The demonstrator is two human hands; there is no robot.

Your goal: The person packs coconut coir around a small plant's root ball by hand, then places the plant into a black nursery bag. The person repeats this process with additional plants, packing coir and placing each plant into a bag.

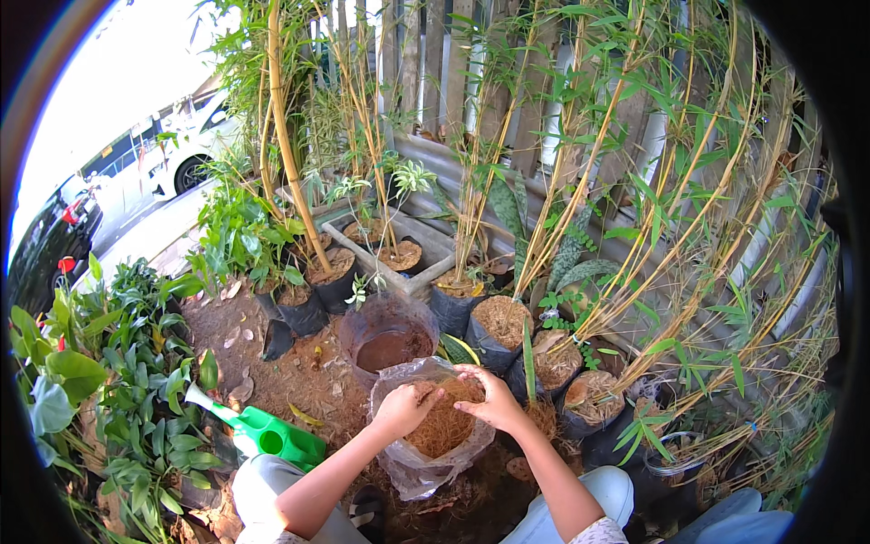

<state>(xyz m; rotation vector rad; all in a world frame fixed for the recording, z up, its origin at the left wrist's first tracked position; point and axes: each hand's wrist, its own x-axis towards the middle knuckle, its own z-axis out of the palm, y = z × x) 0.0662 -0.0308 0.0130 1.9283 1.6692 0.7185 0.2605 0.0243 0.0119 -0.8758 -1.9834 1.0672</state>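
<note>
A clear plastic bag (pixel 423 469) filled with brown coconut fibre (pixel 442 425) stands between the person's knees. My left hand (pixel 406 409) is over the left part of the bag's mouth, its fingers curled around some of the fibre. My right hand (pixel 488 401) is at the right side of the mouth, thumb and fingers apart, with fibre beside them; whether it grips any is unclear. Just behind the bag is a translucent plastic bucket (pixel 389 326) with reddish-brown contents, tilted a little in the view.
A green watering can (pixel 282 435) lies at the left beside leafy plants (pixel 149 421). Black grow bags (pixel 493 350) with bamboo and fibre line the back and right. A concrete planter (pixel 408 282) stands behind the bucket. Another person's knee (pixel 727 520) shows at lower right.
</note>
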